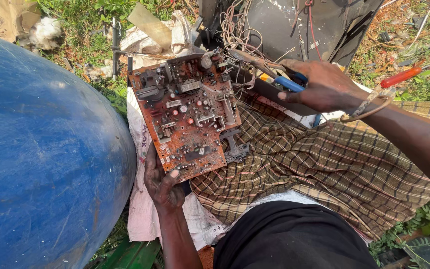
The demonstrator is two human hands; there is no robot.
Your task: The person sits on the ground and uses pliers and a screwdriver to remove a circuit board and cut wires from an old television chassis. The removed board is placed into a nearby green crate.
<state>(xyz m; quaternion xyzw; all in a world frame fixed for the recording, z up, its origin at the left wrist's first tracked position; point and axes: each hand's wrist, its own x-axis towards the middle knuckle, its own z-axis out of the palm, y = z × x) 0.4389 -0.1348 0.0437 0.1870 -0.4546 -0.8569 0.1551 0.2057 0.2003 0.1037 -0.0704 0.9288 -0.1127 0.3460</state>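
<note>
While the left hand [162, 182] is gripping the circuit board's [187, 114] lower edge, the right hand [322, 87] is squeezing blue-handled pliers [274, 74], seemingly on wires [235, 30]; steadying the board is helping.

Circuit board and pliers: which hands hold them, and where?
Left hand grips the circuit board by its bottom edge. Right hand holds the pliers by their blue handles.

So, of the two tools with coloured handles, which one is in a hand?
The blue-handled pliers, gripped in the right hand. The red-handled tool lies untouched on the grass.
</note>
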